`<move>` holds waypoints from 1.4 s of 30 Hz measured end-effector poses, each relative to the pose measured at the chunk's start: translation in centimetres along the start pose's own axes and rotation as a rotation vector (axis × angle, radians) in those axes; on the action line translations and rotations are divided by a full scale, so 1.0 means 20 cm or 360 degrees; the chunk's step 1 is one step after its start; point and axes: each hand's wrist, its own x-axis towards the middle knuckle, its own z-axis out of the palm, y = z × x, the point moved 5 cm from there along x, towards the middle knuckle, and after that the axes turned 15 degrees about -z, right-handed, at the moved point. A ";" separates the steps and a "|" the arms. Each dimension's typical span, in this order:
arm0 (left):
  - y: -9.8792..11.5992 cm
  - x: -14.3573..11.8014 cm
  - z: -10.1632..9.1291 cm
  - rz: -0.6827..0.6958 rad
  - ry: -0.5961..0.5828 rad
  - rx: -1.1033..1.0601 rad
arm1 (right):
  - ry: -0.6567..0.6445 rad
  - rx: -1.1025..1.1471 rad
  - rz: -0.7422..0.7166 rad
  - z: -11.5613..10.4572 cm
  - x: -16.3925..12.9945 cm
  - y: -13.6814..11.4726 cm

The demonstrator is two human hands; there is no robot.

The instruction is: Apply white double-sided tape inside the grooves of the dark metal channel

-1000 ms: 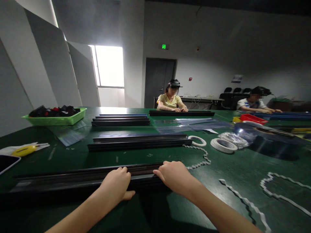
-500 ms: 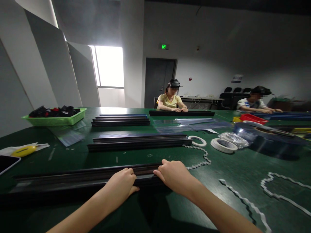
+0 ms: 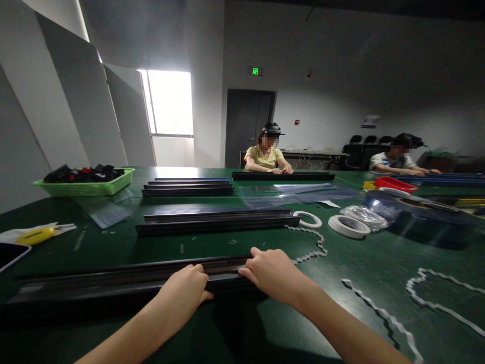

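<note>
At far left, a phone (image 3: 11, 256) lies just beside a yellow tool (image 3: 37, 235), with a green basket (image 3: 83, 188) of black parts beyond. A long black rail (image 3: 94, 289) stretches along the near side of the green table (image 3: 159, 336) to the hands. The left hand (image 3: 184, 287) grips its near edge, fingers curled over, thumb lower; the right hand (image 3: 273, 275), fingers bent, grips it nearer its right end. Farther right lie a white tape roll (image 3: 347, 227) and wavy white strips (image 3: 382, 312).

A bright window (image 3: 170, 103) is noted at upper left; a dark door (image 3: 244, 126) is set in the grey wall (image 3: 333, 55), upper centre, beneath a lit green sign (image 3: 255, 72).
</note>
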 end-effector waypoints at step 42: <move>-0.02 -0.04 -0.03 -0.0169 0.0066 0.0297 | -0.0108 0.0065 0.0264 0.06 -0.01 0.05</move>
